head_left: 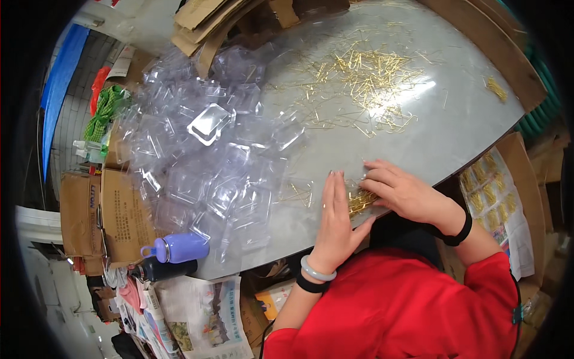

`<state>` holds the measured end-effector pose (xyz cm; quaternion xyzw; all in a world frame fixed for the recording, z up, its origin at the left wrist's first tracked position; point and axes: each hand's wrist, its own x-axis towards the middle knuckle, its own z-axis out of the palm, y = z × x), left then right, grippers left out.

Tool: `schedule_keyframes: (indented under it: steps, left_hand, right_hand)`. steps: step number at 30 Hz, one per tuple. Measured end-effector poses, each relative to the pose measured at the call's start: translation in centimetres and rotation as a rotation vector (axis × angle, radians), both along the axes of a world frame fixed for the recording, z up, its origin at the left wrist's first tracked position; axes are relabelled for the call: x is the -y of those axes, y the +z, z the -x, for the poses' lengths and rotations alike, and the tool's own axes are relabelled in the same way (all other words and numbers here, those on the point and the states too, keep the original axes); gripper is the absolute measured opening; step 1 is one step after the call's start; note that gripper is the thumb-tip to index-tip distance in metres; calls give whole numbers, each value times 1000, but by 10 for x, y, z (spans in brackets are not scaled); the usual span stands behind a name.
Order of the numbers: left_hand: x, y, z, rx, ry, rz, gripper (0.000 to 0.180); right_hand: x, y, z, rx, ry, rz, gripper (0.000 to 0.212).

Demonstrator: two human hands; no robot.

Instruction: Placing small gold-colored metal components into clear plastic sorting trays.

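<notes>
A small bundle of gold wire hooks [360, 202] lies near the table's front edge, between my two hands. My left hand [338, 220] stands on its edge with fingers stretched out, its palm side against the left end of the bundle. From the right, my right hand [403, 190] reaches over the bundle, fingers bent round its right end; its thumb is mostly hidden. Beyond my hands a loose heap of gold wire hooks [373, 81] spreads over the grey table [335, 146]. A few loose hooks [298, 194] lie left of my left hand.
Clear plastic blister shells [206, 152] pile up on the table's left side. A purple bottle [182, 248] and a dark bottle [167, 269] lie at its left front. Cardboard strips [508, 57] edge the far side. At right, a carton [529, 197] holds bundled gold hooks [490, 194].
</notes>
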<state>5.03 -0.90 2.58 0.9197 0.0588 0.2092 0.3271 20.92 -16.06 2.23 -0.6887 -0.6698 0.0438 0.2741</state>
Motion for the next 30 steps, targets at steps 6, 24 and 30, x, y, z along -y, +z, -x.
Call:
schedule_keyframes:
  steps: [6, 24, 30]
  left_hand:
    - [3, 17, 21, -223, 92, -61, 72]
    - [-5, 5, -17, -153, 14, 117, 64]
    - [-2, 16, -23, -145, -48, 38, 52]
  right_hand:
    - [4, 13, 7, -50, -93, -105, 54]
    - [3, -7, 5, 69, -98, -91, 66]
    - [-7, 2, -10, -92, 88, -129, 73]
